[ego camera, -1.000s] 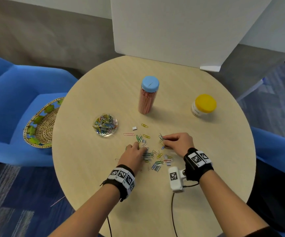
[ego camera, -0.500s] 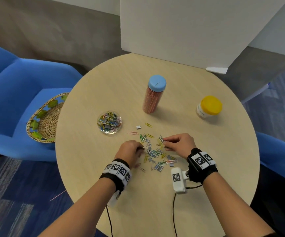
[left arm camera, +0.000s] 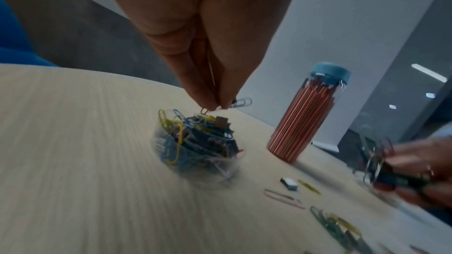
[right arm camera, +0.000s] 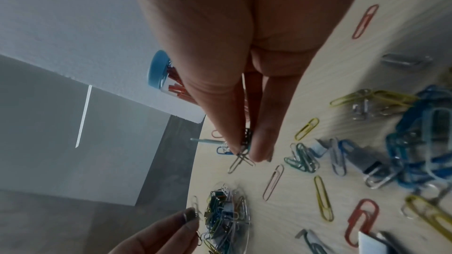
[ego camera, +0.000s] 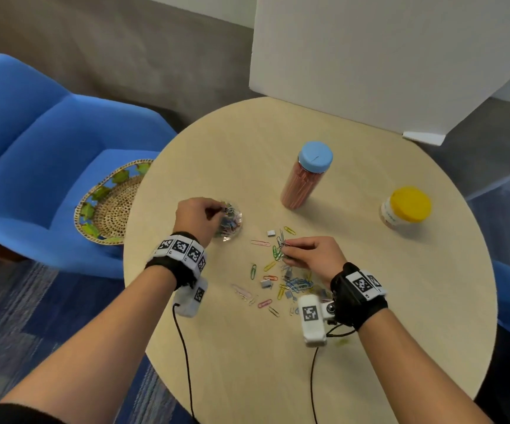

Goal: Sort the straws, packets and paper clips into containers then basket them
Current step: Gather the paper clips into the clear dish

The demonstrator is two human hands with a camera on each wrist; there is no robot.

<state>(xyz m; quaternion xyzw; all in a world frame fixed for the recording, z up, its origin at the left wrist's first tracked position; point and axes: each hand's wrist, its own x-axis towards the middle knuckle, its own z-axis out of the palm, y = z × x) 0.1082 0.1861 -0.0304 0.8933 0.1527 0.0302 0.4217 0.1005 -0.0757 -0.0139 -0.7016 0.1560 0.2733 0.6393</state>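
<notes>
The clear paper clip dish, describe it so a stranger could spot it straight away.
On the round wooden table, look to its left side, nearest the woven basket. The clear dish sits under the left hand, low, lidless and heaped with coloured clips, unlike the two capped jars.

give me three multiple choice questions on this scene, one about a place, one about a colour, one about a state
1. Where is the woven basket?
A. on the blue chair beside the table
B. in the middle of the table
C. on top of the straw jar

2. What colour is the lid of the straw jar?
A. yellow
B. light blue
C. red

3. What is the left hand doing?
A. lying flat on the table
B. gripping the yellow-lidded jar
C. pinching paper clips above the clear container

Answers:
1 A, the basket sits on the chair seat, off the table.
2 B, the yellow lid belongs to the squat jar.
3 C, the fingertips hold clips just over the clear container.
</notes>
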